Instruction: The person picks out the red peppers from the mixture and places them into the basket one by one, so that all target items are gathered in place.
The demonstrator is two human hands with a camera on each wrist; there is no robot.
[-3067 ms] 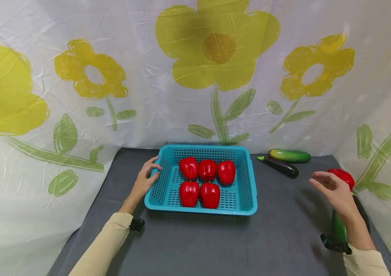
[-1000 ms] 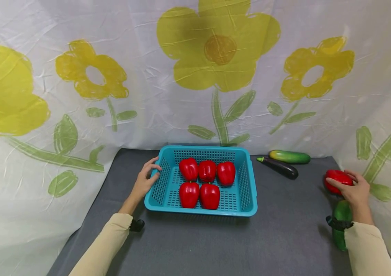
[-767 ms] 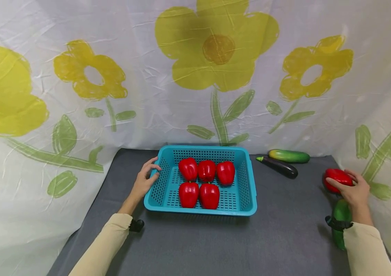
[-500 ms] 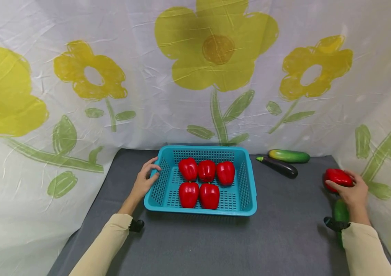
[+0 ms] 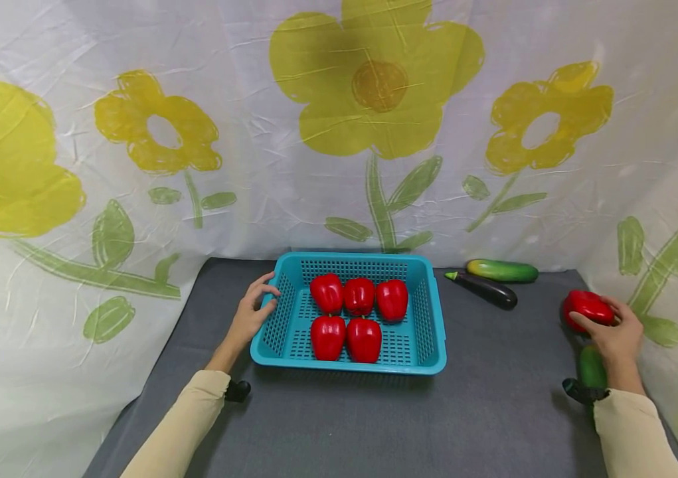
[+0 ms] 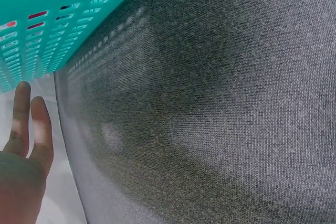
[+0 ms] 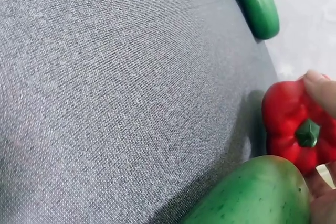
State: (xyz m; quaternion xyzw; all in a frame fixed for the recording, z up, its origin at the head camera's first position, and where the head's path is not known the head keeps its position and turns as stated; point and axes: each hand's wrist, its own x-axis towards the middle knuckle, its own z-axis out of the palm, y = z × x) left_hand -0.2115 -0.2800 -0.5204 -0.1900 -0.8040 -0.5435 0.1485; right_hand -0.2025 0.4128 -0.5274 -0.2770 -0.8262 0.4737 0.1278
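Note:
In the head view, my left hand rests at the left rim of a blue plastic basket. In the left wrist view, two of its fingers reach straight toward the perforated wall. Several red bell peppers sit in the basket in two rows. On the far right, my right hand grips another red bell pepper. In the right wrist view, the thumb lies over that pepper, its green stem showing, with fingers below it. A green cucumber-like vegetable lies under my right wrist, partly hidden.
A dark eggplant and a yellow-green cucumber lie at the back, right of the basket. Grey cloth covers the table. A flower-printed white curtain hangs behind and at both sides.
My right hand has moved right from beside the bell pepper and taken hold of it; the pepper has risen very slightly in the last half second. My left hand and the basket have stayed put.

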